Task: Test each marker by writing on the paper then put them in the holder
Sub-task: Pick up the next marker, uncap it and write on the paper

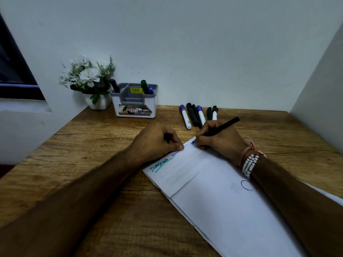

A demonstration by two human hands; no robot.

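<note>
- Hands, two: the right hand is gripping one black marker in a writing pinch, fingers curling round the barrel, its blue tip touching the far edge of the paper; the left hand is lying fisted just left of the right hand, thumb pressing the paper edge, fingers curling round a small dark piece.
- Loose markers, six: lying side by side just beyond the right hand; two white with blue caps, three black, one white with a black cap.
- Stored markers, three: standing in the holder beyond the left hand; one dark marker at its left end, one green marker and one blue marker at its right end.
- Marks on the paper, three: a green scribble and blue script beside the left hand; a drawn circle beside the right forearm.
- Hard to make out: the dark piece is not showing enough to identify; the right hand is covering the near ends of the rightmost loose markers; the frame is cutting off the paper; the sheet count is unclear.
- Surroundings: a wood-grain table is carrying everything; pale walls are closing in behind and at the right; a flower pot is sitting left of the holder; bead bracelets are circling the right wrist.
</note>
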